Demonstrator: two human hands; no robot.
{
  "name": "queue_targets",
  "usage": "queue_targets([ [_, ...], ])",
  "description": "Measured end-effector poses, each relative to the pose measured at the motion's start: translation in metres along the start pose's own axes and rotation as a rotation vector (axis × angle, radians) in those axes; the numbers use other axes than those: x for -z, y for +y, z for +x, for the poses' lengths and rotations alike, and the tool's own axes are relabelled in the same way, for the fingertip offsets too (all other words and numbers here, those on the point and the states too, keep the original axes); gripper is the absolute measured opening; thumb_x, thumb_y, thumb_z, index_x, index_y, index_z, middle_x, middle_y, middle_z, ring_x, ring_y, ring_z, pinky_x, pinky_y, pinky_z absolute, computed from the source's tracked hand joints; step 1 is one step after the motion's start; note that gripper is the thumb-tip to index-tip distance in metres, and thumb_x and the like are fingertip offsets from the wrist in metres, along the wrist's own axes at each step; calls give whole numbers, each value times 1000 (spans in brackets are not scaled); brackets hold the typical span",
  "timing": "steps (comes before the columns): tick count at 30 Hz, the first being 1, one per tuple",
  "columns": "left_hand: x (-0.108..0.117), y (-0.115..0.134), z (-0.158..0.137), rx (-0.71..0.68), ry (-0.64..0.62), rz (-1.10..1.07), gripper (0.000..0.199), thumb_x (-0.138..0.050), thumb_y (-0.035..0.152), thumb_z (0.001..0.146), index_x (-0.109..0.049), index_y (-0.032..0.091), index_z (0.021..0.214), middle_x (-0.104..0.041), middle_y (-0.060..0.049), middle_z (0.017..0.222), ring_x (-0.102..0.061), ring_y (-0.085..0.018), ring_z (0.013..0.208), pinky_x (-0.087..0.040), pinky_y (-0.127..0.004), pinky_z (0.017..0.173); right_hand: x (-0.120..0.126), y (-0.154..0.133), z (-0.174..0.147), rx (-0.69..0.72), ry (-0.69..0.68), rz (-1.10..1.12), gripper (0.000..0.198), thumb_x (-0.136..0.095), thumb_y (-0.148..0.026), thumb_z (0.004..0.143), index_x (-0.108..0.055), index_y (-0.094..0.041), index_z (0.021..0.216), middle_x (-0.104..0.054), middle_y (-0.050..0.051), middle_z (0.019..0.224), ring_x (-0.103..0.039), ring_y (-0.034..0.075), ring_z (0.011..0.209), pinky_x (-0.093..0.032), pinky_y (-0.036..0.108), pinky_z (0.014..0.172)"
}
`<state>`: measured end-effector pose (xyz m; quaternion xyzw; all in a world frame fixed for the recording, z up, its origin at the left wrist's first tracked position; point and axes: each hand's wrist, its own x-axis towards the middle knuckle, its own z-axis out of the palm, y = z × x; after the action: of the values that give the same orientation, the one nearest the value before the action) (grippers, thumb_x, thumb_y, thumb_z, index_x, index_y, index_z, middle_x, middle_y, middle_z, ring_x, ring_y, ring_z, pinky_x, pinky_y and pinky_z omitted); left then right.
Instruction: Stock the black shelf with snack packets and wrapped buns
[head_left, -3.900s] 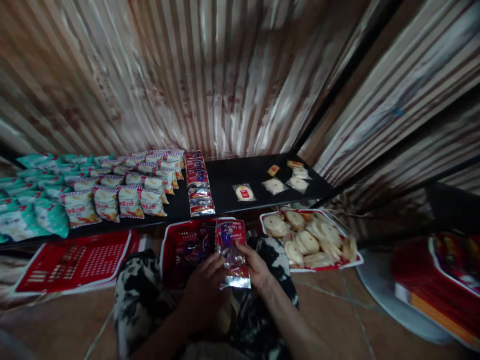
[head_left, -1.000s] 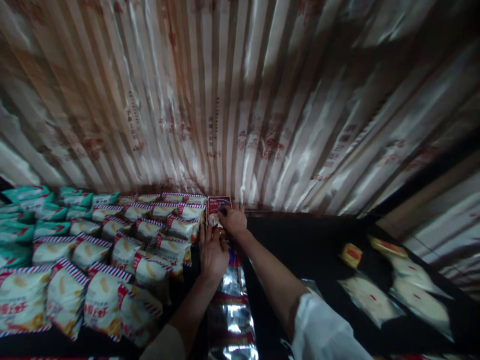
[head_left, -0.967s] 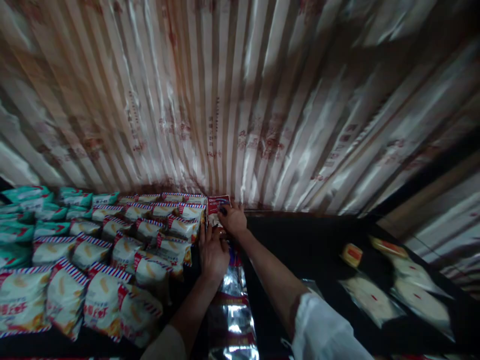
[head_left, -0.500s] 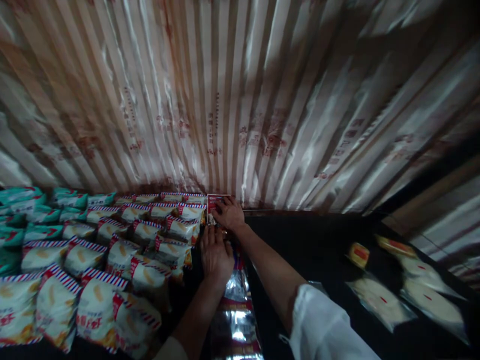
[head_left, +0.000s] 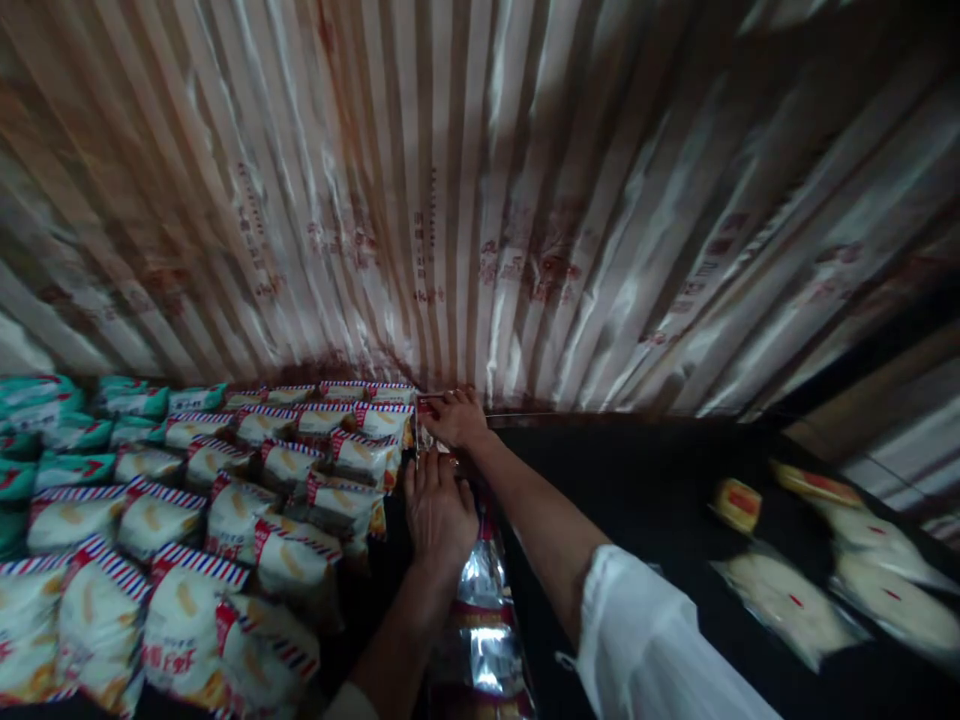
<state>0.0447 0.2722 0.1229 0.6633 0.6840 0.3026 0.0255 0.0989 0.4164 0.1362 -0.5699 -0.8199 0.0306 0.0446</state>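
A column of shiny silver-and-dark-red packets (head_left: 487, 650) runs away from me on the black surface. Its far end meets the striped sheet. My right hand (head_left: 456, 420) lies on the farthest packet (head_left: 424, 404), fingers stretched over its top. Just nearer, my left hand (head_left: 439, 510) rests palm down on the column with its fingers extended forward. The hands cover most of the packets beneath them. Close to the left fingertips are white snack bags (head_left: 367, 455) with red-and-blue striped edges.
Rows of striped-edge snack bags (head_left: 180, 630) fill the left, with green bags (head_left: 75, 467) behind them. To the right, on the black surface (head_left: 600, 470), lie a small yellow packet (head_left: 737, 505) and clear-wrapped pale round items (head_left: 791, 600). A crinkled striped sheet (head_left: 450, 200) stands behind.
The right fingers have shifted slightly and cover more of the farthest packet. My left hand stays on the column. The view has turned a little, so the side items sit slightly farther outward.
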Motion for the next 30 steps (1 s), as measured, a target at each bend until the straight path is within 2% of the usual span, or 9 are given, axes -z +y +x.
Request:
queue_targets([
  [4, 1, -2, 0, -19, -6, -9, 35, -45, 20, 82, -57, 9, 113, -56, -17, 126, -47, -27, 123, -27, -48, 110, 8, -1, -7, -29, 89, 56, 52, -35, -54, 89, -54, -22, 126, -45, 12, 139, -33, 27, 131, -14, 47, 108],
  [11, 13, 6, -16, -84, 61, -141, 34, -46, 17, 81, -56, 9, 112, -54, -18, 128, -41, -29, 127, -32, -50, 107, 24, 8, -57, -16, 367, 307, 29, -46, -27, 87, -65, -15, 105, -56, 12, 126, -50, 22, 117, -37, 36, 100],
  [14, 32, 16, -42, -133, 88, -267, 31, -43, 14, 82, -57, 11, 109, -55, -16, 125, -46, -26, 123, -38, -45, 104, 33, 5, -105, 23, 513, 464, 29, -47, -23, 85, -63, -15, 107, -59, 11, 122, -52, 20, 115, -41, 34, 99],
  [17, 61, 24, -88, -207, 108, -415, 29, -40, 12, 85, -57, 14, 108, -61, -13, 115, -54, -21, 111, -43, -39, 99, 42, -10, -173, 20, 621, 626, 28, -46, -26, 86, -60, -18, 110, -63, 9, 113, -58, 19, 105, -47, 34, 92],
  [21, 90, 22, -175, -239, 89, -623, 28, -39, 9, 84, -58, 18, 102, -65, -7, 101, -59, -16, 99, -48, -31, 89, 30, -39, -282, -163, 662, 875, 24, -47, -31, 88, -57, -20, 107, -68, 5, 94, -64, 16, 84, -51, 30, 79],
  [23, 90, 13, -218, -135, -39, -692, 25, -41, 10, 83, -60, 20, 96, -65, -6, 96, -60, -15, 94, -50, -28, 84, 7, -52, -330, -290, 598, 946, 22, -46, -33, 89, -58, -20, 101, -69, 4, 86, -65, 15, 77, -52, 28, 73],
  [24, 85, 7, -236, -21, -123, -708, 23, -42, 12, 82, -61, 19, 93, -65, -7, 97, -60, -16, 94, -49, -30, 85, -7, -57, -350, -341, 537, 956, 22, -43, -34, 89, -59, -20, 96, -69, 3, 82, -65, 15, 74, -52, 27, 70],
  [27, 62, -13, -269, 586, -453, -584, 20, -50, 9, 76, -64, 17, 88, -65, -7, 99, -60, -17, 97, -46, -29, 90, -52, -66, -386, -454, 192, 884, 23, -43, -32, 87, -62, -20, 94, -71, 5, 85, -66, 17, 77, -51, 27, 71],
  [30, 37, -31, -277, 768, -562, -525, 20, -52, 7, 72, -65, 12, 87, -69, -11, 92, -64, -21, 89, -48, -31, 82, -84, -69, -393, -516, -57, 716, 27, -42, -20, 85, -64, -17, 101, -70, 9, 101, -65, 19, 94, -48, 29, 84],
])
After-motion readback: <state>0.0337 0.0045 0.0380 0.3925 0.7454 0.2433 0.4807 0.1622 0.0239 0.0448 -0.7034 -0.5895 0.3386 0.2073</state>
